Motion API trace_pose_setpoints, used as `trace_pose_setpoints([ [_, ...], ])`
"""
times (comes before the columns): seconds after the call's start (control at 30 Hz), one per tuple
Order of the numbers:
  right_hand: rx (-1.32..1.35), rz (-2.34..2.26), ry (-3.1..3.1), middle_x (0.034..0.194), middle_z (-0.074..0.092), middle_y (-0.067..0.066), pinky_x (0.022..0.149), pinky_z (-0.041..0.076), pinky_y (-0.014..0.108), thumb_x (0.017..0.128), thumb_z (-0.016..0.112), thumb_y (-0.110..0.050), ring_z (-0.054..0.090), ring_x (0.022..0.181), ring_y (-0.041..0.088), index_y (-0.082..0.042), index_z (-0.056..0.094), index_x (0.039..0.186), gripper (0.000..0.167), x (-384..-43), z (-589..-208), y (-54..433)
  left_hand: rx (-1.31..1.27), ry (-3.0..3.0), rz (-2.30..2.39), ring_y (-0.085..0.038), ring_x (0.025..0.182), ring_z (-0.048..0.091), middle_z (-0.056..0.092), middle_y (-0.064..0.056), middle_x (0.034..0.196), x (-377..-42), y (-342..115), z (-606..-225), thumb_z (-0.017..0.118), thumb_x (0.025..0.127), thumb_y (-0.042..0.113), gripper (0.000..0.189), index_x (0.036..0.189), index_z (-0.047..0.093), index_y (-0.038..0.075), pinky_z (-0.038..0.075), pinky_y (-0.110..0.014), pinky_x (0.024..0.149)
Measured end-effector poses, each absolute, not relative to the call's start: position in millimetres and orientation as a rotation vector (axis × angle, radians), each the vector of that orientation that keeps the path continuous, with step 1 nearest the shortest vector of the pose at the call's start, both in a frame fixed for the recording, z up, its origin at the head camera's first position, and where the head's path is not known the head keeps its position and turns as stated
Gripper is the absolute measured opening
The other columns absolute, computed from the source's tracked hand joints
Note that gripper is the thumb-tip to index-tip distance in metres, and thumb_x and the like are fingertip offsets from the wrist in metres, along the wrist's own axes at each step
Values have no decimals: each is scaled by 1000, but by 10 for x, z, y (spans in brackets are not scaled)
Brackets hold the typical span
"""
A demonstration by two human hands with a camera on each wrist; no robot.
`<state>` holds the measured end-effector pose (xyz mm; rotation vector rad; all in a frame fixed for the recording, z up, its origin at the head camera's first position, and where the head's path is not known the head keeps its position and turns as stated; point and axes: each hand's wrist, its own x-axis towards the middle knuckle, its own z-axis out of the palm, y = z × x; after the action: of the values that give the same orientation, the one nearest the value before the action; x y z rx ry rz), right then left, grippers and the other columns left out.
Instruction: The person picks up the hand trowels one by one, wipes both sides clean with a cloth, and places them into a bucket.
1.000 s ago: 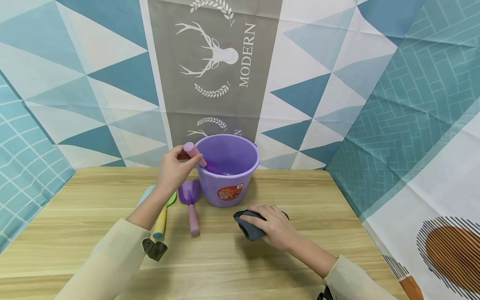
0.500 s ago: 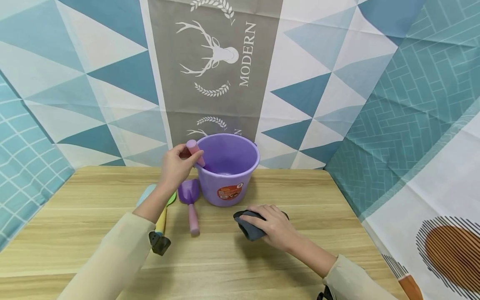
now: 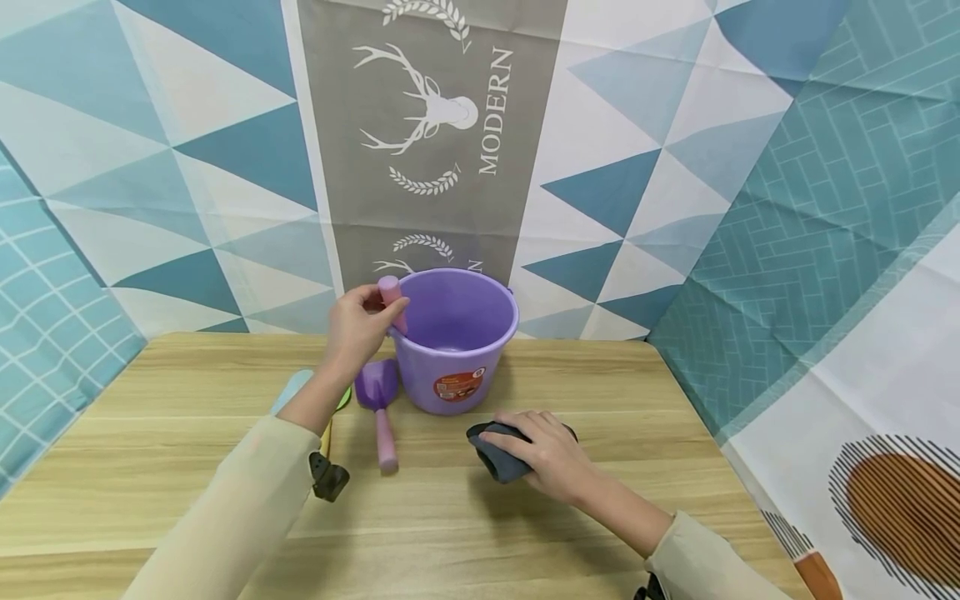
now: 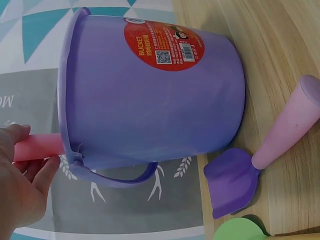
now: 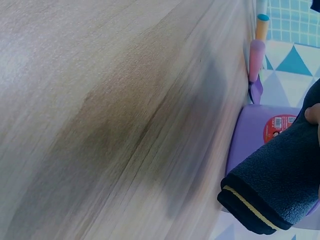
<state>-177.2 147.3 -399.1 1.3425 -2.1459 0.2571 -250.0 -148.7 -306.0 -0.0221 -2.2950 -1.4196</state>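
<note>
In the head view a purple bucket (image 3: 454, 372) stands upright at the back of the table. At its left rim my left hand (image 3: 358, 329) pinches a pink handle (image 3: 392, 307) between thumb and fingers. The handle's lower end is hidden inside the bucket, so I cannot tell what tool it belongs to. The left wrist view has the same pink handle (image 4: 40, 147) at the rim, above the bucket's hanging bail (image 4: 117, 179). To the right, my right hand (image 3: 551, 454) grips a folded dark blue-grey cloth (image 3: 501, 457). In the right wrist view the cloth (image 5: 280, 180) shows a yellow-trimmed edge.
Left of the bucket lies a purple toy shovel (image 3: 381, 408) with a pink handle. Beside it, partly behind my left arm, are a green-headed tool (image 4: 241, 230) with a yellow handle and a light-blue piece (image 3: 291, 390). Patterned sheets hang behind the wooden table (image 3: 450, 533).
My left hand has shifted slightly right and up along the bucket rim, and the pink handle now stands more upright. The right hand and cloth have stayed put.
</note>
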Motion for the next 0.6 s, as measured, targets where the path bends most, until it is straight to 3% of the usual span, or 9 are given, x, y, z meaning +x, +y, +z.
trace_pose_setpoints([
  [0.2,1340,250,-2154,125,57,7,80,51,38,68,80,-9,59,104,24,-23,56,127,66,-1770,-3980,1482,-41,-2260,-1441,-23,87,62,67,-19,99,-2547,-1468,-3074,71,82,18,38,114,62,-1,44,-10,67],
  [0.4,1341,242,-2148,124,57,7,80,51,38,67,80,-9,59,103,24,-23,56,127,66,-1780,-3990,1484,-90,-2232,-1453,-25,89,62,66,-18,104,-2580,-1465,-3111,71,82,13,48,127,56,7,44,-10,68],
  [0.6,1339,248,-2146,124,57,7,78,51,37,67,80,-9,60,102,23,-23,57,126,65,-1782,-4000,1481,-81,-2232,-1453,-27,90,63,65,-20,103,-2596,-1447,-3121,70,82,13,42,121,59,2,44,-9,67],
])
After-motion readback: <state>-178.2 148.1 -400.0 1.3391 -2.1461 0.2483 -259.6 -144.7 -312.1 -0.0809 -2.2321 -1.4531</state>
